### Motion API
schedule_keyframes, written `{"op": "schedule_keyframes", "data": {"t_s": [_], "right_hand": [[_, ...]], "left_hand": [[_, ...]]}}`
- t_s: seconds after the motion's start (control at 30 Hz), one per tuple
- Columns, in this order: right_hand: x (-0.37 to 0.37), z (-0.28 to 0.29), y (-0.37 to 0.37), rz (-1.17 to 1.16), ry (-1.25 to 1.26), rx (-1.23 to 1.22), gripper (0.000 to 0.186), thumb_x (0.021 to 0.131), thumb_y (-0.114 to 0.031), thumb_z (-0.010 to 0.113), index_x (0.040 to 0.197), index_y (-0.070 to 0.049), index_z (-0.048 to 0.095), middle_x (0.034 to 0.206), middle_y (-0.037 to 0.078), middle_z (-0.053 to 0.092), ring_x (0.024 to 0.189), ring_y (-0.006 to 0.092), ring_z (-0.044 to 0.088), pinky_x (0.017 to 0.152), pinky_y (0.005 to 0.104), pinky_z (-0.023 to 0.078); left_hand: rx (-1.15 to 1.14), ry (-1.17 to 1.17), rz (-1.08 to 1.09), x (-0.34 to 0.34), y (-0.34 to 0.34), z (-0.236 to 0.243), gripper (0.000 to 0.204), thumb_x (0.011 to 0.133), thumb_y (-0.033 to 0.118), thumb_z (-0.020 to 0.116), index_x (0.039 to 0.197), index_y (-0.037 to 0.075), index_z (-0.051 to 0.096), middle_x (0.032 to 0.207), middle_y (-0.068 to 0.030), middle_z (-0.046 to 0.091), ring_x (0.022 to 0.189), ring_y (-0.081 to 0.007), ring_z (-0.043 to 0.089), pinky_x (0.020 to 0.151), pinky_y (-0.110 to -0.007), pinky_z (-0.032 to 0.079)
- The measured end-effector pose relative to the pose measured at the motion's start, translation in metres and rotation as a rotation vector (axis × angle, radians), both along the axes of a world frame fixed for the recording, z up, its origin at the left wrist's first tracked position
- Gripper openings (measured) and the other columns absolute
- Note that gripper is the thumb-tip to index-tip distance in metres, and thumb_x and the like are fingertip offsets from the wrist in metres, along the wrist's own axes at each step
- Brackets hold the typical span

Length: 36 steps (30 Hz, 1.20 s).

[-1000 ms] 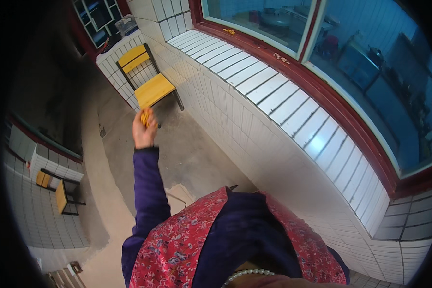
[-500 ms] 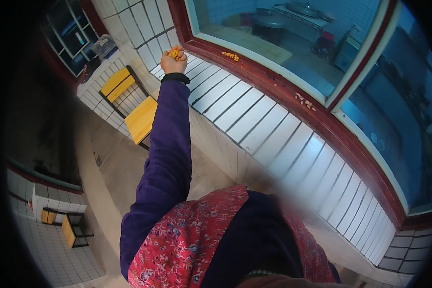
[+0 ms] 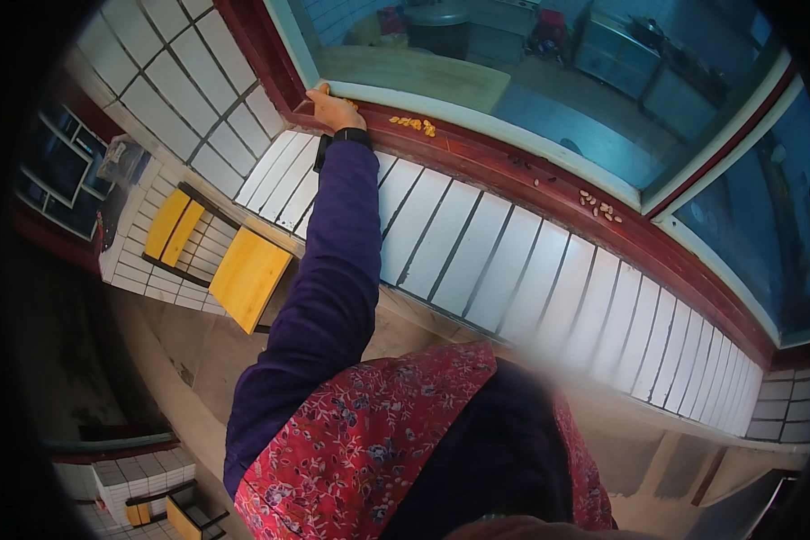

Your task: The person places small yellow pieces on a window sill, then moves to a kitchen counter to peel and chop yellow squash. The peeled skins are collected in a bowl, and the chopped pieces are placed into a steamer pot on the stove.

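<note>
We find yellow pieces (image 3: 414,123) on the red sill (image 3: 479,150), strung along its length; single pieces' directions are indistinct. Beside them is the left hand (image 3: 337,111), fingers mostly hidden: we cannot tell their opening or hold. Further left, a clear plastic container (image 3: 123,165); contents unreadable.

A yellow chair (image 3: 250,277) stands beside white tiling (image 3: 133,256), a second chair (image 3: 184,520) at lower left.

The left hand (image 3: 337,111), first out by the yellow chair (image 3: 248,275), is now at the corner of the red window ledge (image 3: 483,155), its yellow pieces (image 3: 352,103) mostly hidden.
</note>
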State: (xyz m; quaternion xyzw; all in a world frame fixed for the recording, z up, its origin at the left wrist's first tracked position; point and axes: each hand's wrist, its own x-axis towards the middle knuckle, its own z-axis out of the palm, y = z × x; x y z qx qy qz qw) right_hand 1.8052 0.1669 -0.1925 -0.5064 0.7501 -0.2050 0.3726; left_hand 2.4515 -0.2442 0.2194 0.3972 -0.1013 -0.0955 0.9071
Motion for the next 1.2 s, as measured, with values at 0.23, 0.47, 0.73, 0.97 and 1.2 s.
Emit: {"op": "schedule_keyframes", "data": {"t_s": [0.23,0.47,0.73,0.97,1.2], "right_hand": [[0.0,-0.017,0.015,-0.049,-0.005,0.004,0.029,0.073,-0.023,0.06,0.064,0.004,0.062,0.053,0.019,0.056,0.044,0.0252,0.054,0.047,0.0433,0.04],[-0.001,-0.036,0.02,-0.059,0.014,0.037,0.029,0.073,-0.021,0.059,0.064,0.007,0.061,0.053,0.021,0.056,0.044,0.0245,0.054,0.047,0.0434,0.04],[-0.001,-0.033,0.021,-0.082,-0.064,0.074,0.03,0.074,-0.02,0.059,0.063,0.009,0.059,0.05,0.021,0.053,0.045,0.0193,0.053,0.046,0.0416,0.039],[-0.002,-0.025,0.02,-0.091,-0.06,0.096,0.03,0.073,-0.019,0.059,0.063,0.009,0.059,0.049,0.022,0.051,0.043,0.0201,0.051,0.046,0.0412,0.038],[-0.004,-0.022,0.009,-0.012,-0.018,0.109,0.028,0.073,-0.018,0.059,0.062,0.009,0.059,0.05,0.021,0.053,0.043,0.0201,0.051,0.045,0.0404,0.038]], "left_hand": [[0.018,-0.089,0.021,0.014,0.006,-0.007,0.025,0.086,0.006,0.044,0.092,-0.008,0.064,0.092,-0.0143,0.064,0.081,-0.0229,0.061,0.073,-0.03,0.049],[-0.119,-0.048,-0.094,0.043,-0.003,-0.025,0.035,0.094,0.025,0.042,0.1,-0.006,0.058,0.103,-0.0134,0.06,0.093,-0.0231,0.056,0.086,-0.033,0.044],[0.209,-0.431,0.007,0.04,-0.007,-0.007,0.054,0.096,0.042,0.033,0.11,-0.007,0.053,0.112,-0.0154,0.055,0.099,-0.0244,0.051,0.09,-0.033,0.038],[0.025,-0.081,-0.221,0.069,0.015,-0.007,0.086,0.088,0.065,0.034,0.136,-0.006,0.024,0.142,-0.0191,0.028,0.132,-0.0294,0.028,0.106,-0.039,0.022],[0.081,-0.056,-0.128,0.098,0.006,-0.024,0.05,0.098,0.033,0.028,0.127,-0.007,0.034,0.125,-0.025,0.046,0.113,-0.0336,0.052,0.098,-0.044,0.036]]}}
